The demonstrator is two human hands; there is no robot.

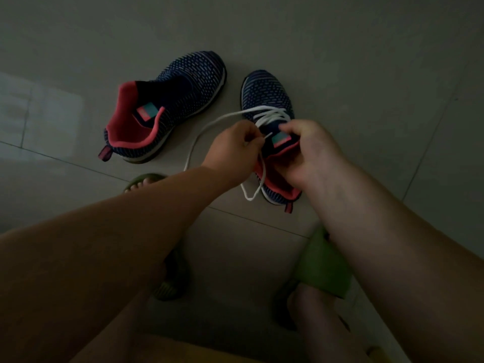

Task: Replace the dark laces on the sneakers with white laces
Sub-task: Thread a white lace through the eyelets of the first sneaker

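White lace (225, 119) is pinched near its tip by the left hand (239, 145), seemingly for threading an eyelet, while the right sneaker (267, 93) at frame centre is steadied by the gripping right hand (309, 150). Left of it, the other sneaker (180, 95) is left unlaced on the floor (366, 61).

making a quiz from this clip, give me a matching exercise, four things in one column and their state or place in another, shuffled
Things:
1. left sneaker
2. right sneaker
3. left hand
4. slides

States:
A. green, worn on the person's feet
B. partly threaded with the white lace
C. no lace in it
D. pinching the lace's end

Pairs: 1-C, 2-B, 3-D, 4-A
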